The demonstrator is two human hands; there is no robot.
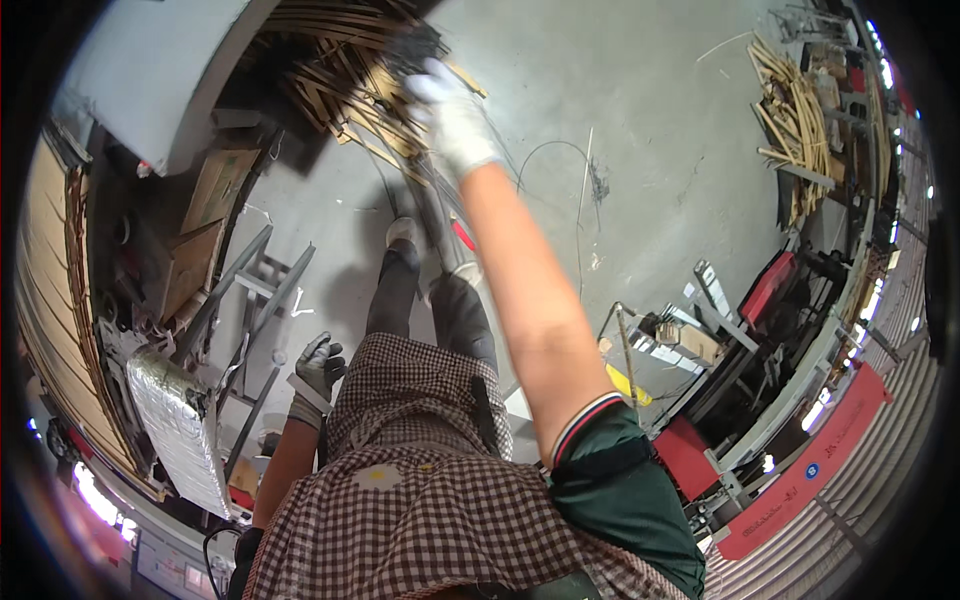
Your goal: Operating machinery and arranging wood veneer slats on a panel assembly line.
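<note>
My right hand (452, 122), in a white glove, stretches far forward over a heap of long thin strips (350, 75), brown and tan. Just beyond its fingers is a dark tangled clump (415, 48). Motion smears the fingers, so whether they grip the clump cannot be made out. My left hand (320, 368), in a grey glove, hangs low beside my checked apron (400, 400). Its fingers are loosely bent and slightly apart, with nothing visible between them. A white band (309, 393) crosses that hand near the wrist.
A grey metal frame (262, 290) stands on the floor at left, near a silver-wrapped panel (175, 430). Thin wire (555, 145) loops across the floor ahead. Another pile of tan strips (795, 130) lies far right. Red-panelled equipment (690, 455) stands at right.
</note>
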